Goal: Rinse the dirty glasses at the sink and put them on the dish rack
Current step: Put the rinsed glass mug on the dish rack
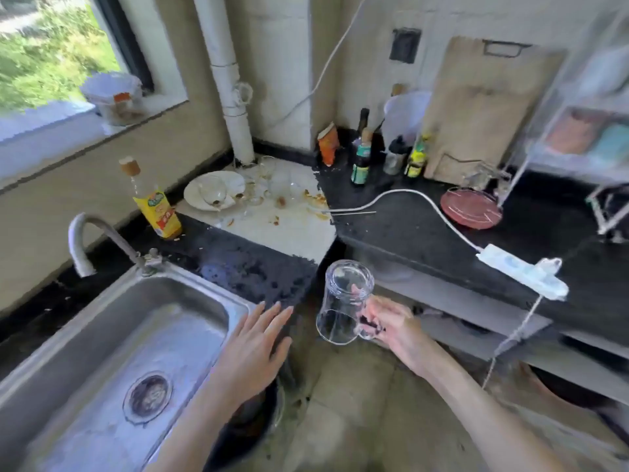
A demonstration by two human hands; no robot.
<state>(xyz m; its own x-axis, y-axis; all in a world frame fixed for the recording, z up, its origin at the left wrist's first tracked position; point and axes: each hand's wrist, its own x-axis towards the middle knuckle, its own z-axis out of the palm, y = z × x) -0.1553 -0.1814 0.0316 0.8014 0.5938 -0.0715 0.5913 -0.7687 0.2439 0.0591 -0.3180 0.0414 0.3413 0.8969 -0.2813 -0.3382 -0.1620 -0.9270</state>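
Right hand (391, 321) grips mug (343, 301) by its handle, tilted, lower centre of frame, off the sink (102, 335). Left hand (252, 349) flat, fingers straight, holding nothing. Rack (578, 131) upper right. Advice: carry mouth-down, steady, clear of the power strip (524, 274).

Dish rack (578, 107) at upper right: cut by frame edge, blurred, contents unreadable. Dirty glasses (275, 185) on white tile, upper centre: smeared together, count unclear. Sink (102, 335) cropped at lower left. Both forearms cut by bottom edge. Right hand (391, 321): fingertips partly hidden behind glass mug (343, 301) handle. Bottle labels (360, 165) too small to read.
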